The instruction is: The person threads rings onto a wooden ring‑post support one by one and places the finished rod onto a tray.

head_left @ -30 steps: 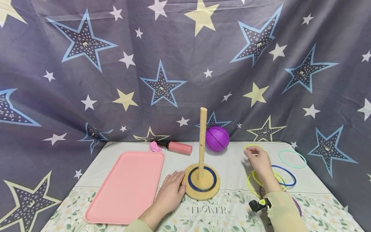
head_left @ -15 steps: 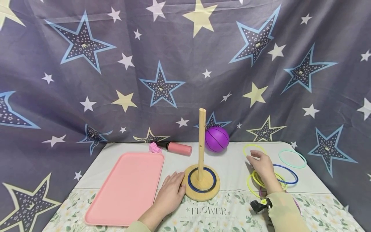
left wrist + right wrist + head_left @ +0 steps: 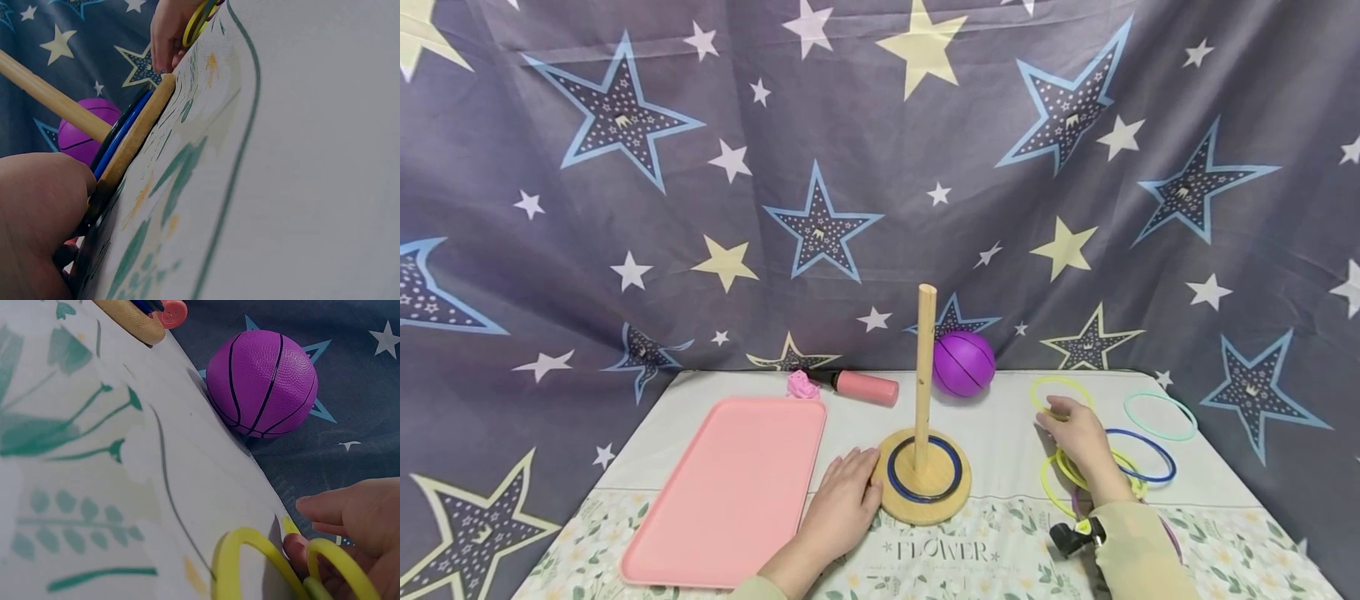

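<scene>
My left hand [image 3: 844,500] rests against the left edge of a round wooden base [image 3: 925,514], fingers extended and pointing away from me. From this base rises a wooden post [image 3: 924,367]. A blue ring [image 3: 122,134] and a black ring [image 3: 130,107] lie stacked around the post's foot. On the right, my right hand [image 3: 1078,433] reaches over the rings, its thumb and fingers bent and apart at the near edge of a yellow ring [image 3: 1062,378]. In the right wrist view a bit of yellow shows between the fingertips. More yellow rings [image 3: 1044,483] lie below the wrist.
A blue ring [image 3: 1173,468] and a mint ring [image 3: 1153,395] lie at right; a purple ring is partly under the right sleeve. A purple ball [image 3: 964,364] sits behind the post. At left are a pink tray [image 3: 722,492], a pump [image 3: 867,387] and a pink crumpled item [image 3: 802,385].
My right hand has moved slightly right and down toward the far yellow ring. The blue ring on the right has shifted a little rightward. My left hand stays at the base.
</scene>
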Available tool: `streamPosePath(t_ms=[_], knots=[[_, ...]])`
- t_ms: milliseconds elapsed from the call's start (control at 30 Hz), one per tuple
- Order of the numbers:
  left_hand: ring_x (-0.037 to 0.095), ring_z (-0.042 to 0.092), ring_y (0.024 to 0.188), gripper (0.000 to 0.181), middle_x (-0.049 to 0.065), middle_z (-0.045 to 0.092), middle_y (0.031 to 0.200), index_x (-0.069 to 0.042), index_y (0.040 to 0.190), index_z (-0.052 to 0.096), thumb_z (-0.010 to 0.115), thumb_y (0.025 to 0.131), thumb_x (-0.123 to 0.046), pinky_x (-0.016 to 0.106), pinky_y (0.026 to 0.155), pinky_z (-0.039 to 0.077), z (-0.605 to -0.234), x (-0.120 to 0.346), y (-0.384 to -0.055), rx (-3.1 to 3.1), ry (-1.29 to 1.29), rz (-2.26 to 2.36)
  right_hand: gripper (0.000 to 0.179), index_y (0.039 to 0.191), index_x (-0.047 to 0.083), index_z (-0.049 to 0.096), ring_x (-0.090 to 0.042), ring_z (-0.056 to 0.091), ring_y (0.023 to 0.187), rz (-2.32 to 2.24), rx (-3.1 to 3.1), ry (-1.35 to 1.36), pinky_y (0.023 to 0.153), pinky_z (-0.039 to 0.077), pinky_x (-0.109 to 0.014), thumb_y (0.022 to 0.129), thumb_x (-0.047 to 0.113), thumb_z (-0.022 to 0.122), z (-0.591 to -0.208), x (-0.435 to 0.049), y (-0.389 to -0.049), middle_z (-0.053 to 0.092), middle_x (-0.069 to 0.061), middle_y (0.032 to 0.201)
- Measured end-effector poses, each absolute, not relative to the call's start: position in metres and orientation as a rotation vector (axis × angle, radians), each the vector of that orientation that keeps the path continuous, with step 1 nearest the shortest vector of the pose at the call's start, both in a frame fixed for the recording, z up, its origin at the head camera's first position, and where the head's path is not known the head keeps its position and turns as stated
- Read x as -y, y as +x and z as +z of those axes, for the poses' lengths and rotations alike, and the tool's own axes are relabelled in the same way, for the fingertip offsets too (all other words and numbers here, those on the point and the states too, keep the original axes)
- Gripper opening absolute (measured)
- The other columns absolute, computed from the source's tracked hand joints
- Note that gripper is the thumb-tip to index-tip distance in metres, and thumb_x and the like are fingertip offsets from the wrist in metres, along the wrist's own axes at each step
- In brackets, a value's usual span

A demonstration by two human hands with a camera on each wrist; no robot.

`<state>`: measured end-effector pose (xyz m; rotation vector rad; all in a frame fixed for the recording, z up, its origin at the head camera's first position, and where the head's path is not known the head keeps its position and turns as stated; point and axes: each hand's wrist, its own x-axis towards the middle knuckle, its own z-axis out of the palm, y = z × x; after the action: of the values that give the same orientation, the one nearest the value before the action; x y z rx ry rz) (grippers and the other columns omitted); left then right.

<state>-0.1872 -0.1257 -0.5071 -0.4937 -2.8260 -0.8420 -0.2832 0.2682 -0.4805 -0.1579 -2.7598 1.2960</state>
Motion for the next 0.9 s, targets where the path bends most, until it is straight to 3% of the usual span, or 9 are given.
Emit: streamPosePath(t_ms=[333,600,900], knots=[[0.042,0.043,0.157,0.051,0.02,0.057,0.161,0.004,0.158,0.055,0.06,0.114,-0.019,0.064,0.132,0.025,-0.5098,0.126,-0.1891,2.83,-0.49,-0.837,0.052,0.152,-0.009,0.057,-0.053,0.059,0.134,1.227,2.785,-0.129,0.116,0.046,-0.066,0.108,0.018,0.068,-0.4805,-0.2688,-0.2837,0.063,-0.034,0.146],[0.043,0.043,0.157,0.05,0.021,0.057,0.161,0.005,0.157,0.055,0.059,0.113,-0.018,0.064,0.132,0.024,-0.5053,0.125,-0.1866,2.828,-0.48,-0.845,0.041,0.138,-0.006,0.07,-0.043,0.068,0.114,1.13,2.811,-0.081,0.104,0.052,-0.064,0.103,0.015,0.074,-0.4813,-0.2661,-0.2841,0.074,-0.022,0.118],[0.043,0.043,0.157,0.05,0.023,0.057,0.16,0.006,0.157,0.054,0.059,0.113,-0.017,0.064,0.132,0.024,-0.5026,0.1248,-0.1852,2.836,-0.478,-0.854,0.025,0.12,0.0,0.078,-0.028,0.067,0.095,1.037,2.868,-0.04,0.093,0.052,-0.056,0.1,0.014,0.078,-0.4769,-0.2628,-0.2813,0.074,-0.006,0.098]])
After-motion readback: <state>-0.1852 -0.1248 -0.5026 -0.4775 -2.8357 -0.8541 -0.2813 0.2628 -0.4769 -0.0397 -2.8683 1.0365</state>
